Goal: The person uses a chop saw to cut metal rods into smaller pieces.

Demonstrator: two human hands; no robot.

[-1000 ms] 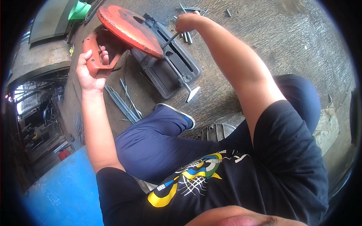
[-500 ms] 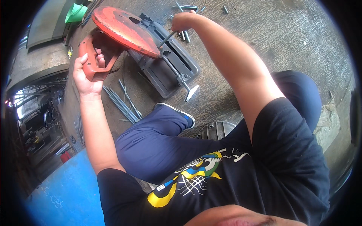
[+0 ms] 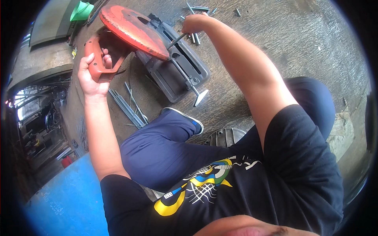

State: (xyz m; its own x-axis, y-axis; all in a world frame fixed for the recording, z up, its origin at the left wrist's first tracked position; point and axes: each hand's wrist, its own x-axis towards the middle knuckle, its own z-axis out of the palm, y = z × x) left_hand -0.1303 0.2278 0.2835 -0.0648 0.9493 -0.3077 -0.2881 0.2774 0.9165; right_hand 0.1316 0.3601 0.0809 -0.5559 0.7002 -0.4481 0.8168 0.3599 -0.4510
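Observation:
A chop saw with a worn orange blade guard (image 3: 130, 29) and a grey base (image 3: 167, 80) stands on the floor in front of me. My left hand (image 3: 93, 74) is wrapped round its orange-brown D-shaped handle (image 3: 93, 53), left of the guard. On the far right side of the saw, my right hand (image 3: 194, 23) is closed on a thin metal rod (image 3: 176, 41) that runs in beside the guard's lower edge. The guard hides the blade and the rod's inner end. A clamp screw with a pale T-handle (image 3: 201, 98) sticks out of the base toward me.
Short cut rod pieces (image 3: 197, 39) lie beyond my right hand. Several long rods (image 3: 126, 107) lie left of my shoe (image 3: 189, 118). A ribbed metal part (image 3: 226, 137) sits near my legs. A blue panel (image 3: 67, 200) is at lower left, a green container (image 3: 82, 11) at far left.
The saw and both hands appear slightly farther right in the picture, by a small amount. Both hands keep the same hold.

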